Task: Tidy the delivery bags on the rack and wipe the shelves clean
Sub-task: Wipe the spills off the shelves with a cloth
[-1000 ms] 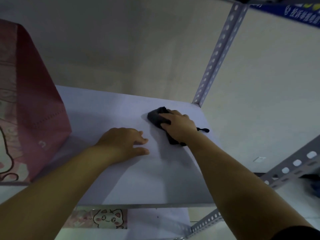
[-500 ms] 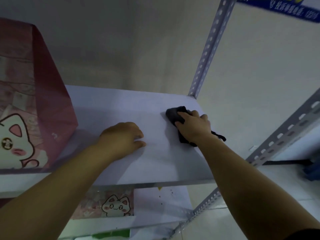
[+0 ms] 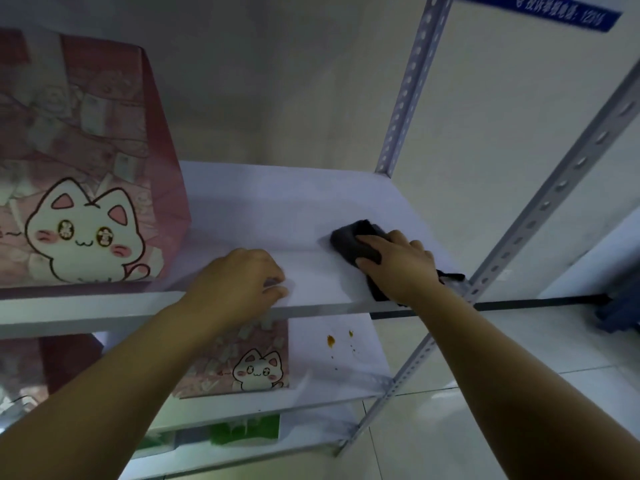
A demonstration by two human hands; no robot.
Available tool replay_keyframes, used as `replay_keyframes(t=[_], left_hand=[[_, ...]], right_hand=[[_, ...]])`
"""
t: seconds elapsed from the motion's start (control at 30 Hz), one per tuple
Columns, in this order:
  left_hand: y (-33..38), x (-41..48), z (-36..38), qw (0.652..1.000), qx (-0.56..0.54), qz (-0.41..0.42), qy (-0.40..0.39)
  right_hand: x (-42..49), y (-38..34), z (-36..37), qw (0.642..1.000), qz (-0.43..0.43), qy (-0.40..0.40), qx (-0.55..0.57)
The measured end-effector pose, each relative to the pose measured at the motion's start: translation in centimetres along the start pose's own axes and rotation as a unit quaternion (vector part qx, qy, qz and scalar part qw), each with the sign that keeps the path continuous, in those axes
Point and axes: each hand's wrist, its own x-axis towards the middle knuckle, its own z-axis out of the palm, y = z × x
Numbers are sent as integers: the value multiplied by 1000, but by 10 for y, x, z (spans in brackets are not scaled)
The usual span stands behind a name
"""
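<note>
White shelf [image 3: 277, 209]: right hand [image 3: 398, 265] grips half-hidden dark cloth [image 3: 349, 242]; left hand [image 3: 239, 282] rests loosely curled, blurred.

"What's up top on your right?"
"A blue sign [image 3: 568, 13] with white lettering, too blurred to read, on the pale wall [image 3: 485, 116]."
"And lower down?"
"Pale floor tiles [image 3: 561, 344], a dark skirting strip [image 3: 540, 301] at the wall's foot, and something blue [image 3: 620, 313] beside you at the edge."

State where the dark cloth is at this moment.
In the head view, the dark cloth lies right of centre on the upper shelf, gripped under the right hand, close to the rack's front right post.
</note>
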Motion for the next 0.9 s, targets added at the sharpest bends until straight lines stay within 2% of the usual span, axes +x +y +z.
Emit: replay_keyframes(t=[0.1,0.2,0.4,0.53,0.73,0.9], left_hand=[[0,-18,-3,1000,13,-1,7],[0,-36,-3,1000,9,0,23],[1,-63,-1,999,-6,14,43],[2,-85,-8,999,-4,8,49],[10,-132,-33,994,-17,-61,91],[16,-177,-49,979,-14,-142,148]], right_hand=[[-14,0,2,995,92,37,-27],[-27,-19,3,991,109,68,-32],[-61,-68,7,995,1,100,10],[-76,-87,-2,994,-81,68,39],[-98,-115,-17,984,-130,67,106],[-112,-135,-33,958,-204,100,173]])
